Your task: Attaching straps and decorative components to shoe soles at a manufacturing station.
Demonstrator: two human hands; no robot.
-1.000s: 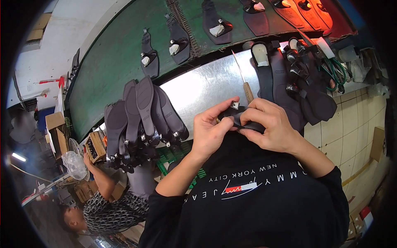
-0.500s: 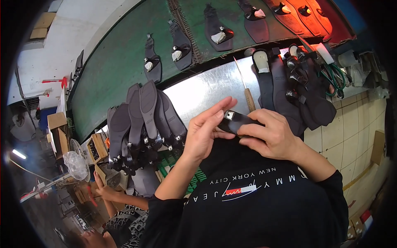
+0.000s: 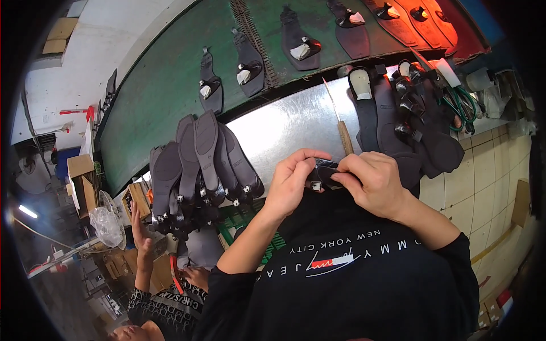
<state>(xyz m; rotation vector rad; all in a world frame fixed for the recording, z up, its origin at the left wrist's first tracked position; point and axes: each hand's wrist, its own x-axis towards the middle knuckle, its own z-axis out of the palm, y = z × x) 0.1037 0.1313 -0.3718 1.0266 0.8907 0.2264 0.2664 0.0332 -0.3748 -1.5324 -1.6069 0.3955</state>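
In front of my chest I hold a glossy black sandal strap (image 3: 325,170) with a small silvery square piece on it. My left hand (image 3: 291,181) is closed round its left side, thumb and fingers pressing it. My right hand (image 3: 372,179) pinches its right end with thumb and forefinger. The fingers cover part of the strap. Just beyond my right hand, a slim pointed blade with a wooden handle (image 3: 344,137) lies on the shiny metal table (image 3: 273,128).
Several dark grey sandals (image 3: 206,145) overlap at the table's left edge; more soles and straps (image 3: 392,125) lie at right. Behind runs a green conveyor belt (image 3: 165,85) carrying sandals, lit red at far right. At lower left a co-worker's hand (image 3: 141,233) is raised near a red-handled tool (image 3: 175,274).
The strap has turned in my hands, its silvery piece now lower. My left fingers have curled in from being stretched out. The co-worker has lifted a hand.
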